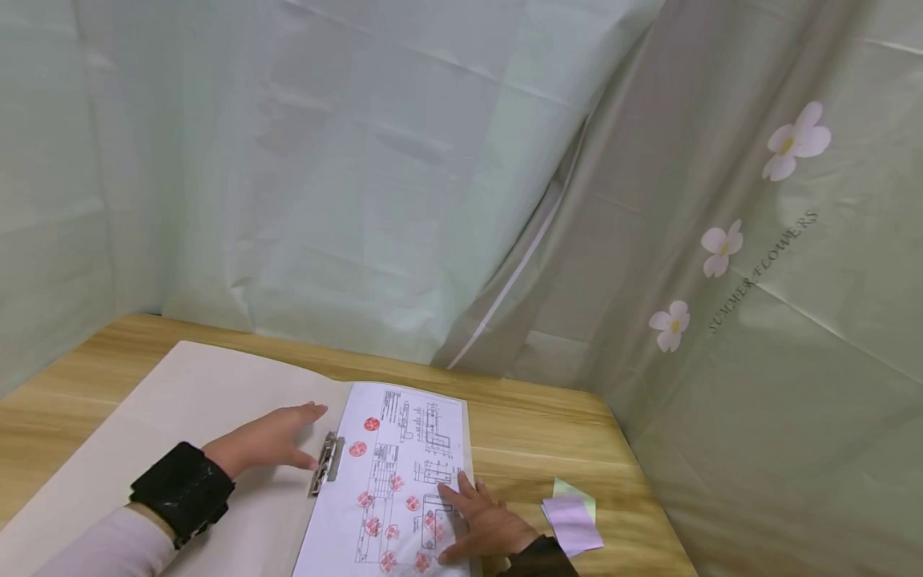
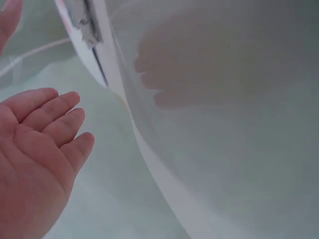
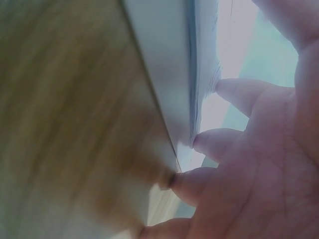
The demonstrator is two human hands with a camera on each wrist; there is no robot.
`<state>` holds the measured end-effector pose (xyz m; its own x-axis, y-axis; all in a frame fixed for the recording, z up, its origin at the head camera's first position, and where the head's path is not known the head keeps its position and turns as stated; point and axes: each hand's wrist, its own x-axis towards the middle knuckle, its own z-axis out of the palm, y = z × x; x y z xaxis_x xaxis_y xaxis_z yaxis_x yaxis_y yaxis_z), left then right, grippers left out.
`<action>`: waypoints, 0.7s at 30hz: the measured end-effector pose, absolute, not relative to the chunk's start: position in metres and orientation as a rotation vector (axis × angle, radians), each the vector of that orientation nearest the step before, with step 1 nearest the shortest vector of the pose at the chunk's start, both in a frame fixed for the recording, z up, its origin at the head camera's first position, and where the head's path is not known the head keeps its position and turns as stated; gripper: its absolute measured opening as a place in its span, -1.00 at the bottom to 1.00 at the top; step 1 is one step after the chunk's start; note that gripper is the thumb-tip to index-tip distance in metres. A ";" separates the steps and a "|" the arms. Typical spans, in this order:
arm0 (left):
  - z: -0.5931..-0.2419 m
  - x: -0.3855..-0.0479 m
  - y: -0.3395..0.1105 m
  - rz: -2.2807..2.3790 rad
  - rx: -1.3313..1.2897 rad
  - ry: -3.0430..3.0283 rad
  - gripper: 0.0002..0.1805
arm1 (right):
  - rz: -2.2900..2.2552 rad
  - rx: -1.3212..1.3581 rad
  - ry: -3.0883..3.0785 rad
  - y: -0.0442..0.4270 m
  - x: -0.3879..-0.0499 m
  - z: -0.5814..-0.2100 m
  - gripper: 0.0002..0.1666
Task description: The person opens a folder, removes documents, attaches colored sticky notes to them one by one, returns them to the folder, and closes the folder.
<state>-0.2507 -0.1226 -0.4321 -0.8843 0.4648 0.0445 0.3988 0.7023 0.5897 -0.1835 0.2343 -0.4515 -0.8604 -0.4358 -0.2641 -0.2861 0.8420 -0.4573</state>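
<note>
An open white folder (image 1: 209, 401) lies on the table with a stack of printed drawing sheets (image 1: 332, 537) on its right side, marked with several red stamps. A metal clip (image 1: 328, 463) sits along the fold. My left hand (image 1: 270, 439) is spread beside the clip, thumb close to it; whether it touches is unclear. In the left wrist view that hand (image 2: 40, 154) holds nothing, and the glossy cover (image 2: 239, 159) reflects its fingers. My right hand (image 1: 486, 525) lies at the right edge of the sheets, its extended fingertips touching the stacked paper edges (image 3: 194, 74) in the right wrist view.
Purple and green paper notes (image 1: 573, 525) lie on the wooden table (image 1: 541, 449) right of the folder. A pale curtain (image 1: 360, 200) hangs behind the table, and a flower-printed part (image 1: 757, 361) of it hangs along the right side.
</note>
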 end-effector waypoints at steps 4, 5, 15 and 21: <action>-0.439 -0.251 -0.116 0.870 0.744 2.779 0.00 | -0.592 -0.549 2.653 0.233 -0.182 -0.450 0.08; -0.440 -0.251 -0.115 0.851 0.741 2.774 0.00 | -0.592 -0.553 2.654 0.233 -0.182 -0.450 0.08; -0.443 -0.249 -0.111 0.826 0.753 2.688 -0.03 | -0.611 -0.524 2.645 0.229 -0.181 -0.450 0.08; -0.446 -0.249 -0.105 0.812 0.735 2.678 -0.09 | -0.587 -0.508 2.653 0.229 -0.179 -0.447 0.08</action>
<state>-0.2491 -0.1052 -0.4462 -0.8422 0.5322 -0.0870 0.3942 0.7176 0.5741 -0.1795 0.2286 -0.4469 -0.8645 -0.4184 -0.2784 -0.2618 0.8478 -0.4612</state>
